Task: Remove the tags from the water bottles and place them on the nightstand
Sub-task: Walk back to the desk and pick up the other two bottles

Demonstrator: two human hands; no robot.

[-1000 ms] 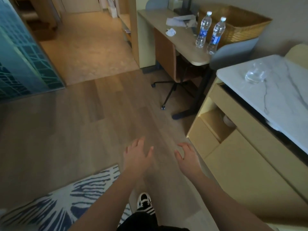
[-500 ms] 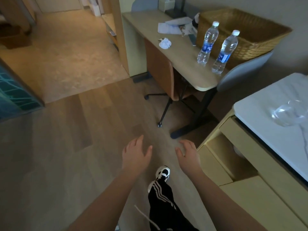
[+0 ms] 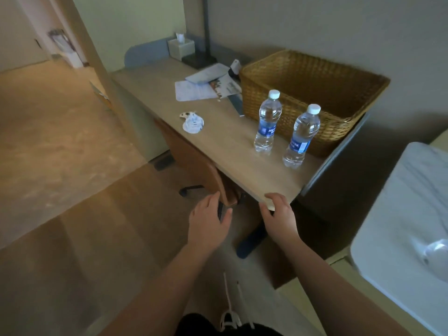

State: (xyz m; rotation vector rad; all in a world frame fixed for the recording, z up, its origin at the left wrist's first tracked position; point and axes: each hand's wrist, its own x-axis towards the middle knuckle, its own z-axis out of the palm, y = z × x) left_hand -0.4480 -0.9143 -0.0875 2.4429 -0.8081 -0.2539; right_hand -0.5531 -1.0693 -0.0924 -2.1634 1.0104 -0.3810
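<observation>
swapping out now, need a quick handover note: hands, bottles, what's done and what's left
Left hand: open and empty, held in the air short of the desk's near corner.
Right hand: open and empty, fingers over the near edge of the desk.
Two water bottles, left bottle and right bottle, stand upright and capped on the desk, in front of the wicker basket.
Done: nothing; neither bottle is touched.
Left: take off the tags (too small to make out here), then move both bottles to the nightstand.

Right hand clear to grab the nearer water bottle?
Probably yes. The right hand is empty at the desk corner, and bare desktop lies between it and the nearer water bottle.
</observation>
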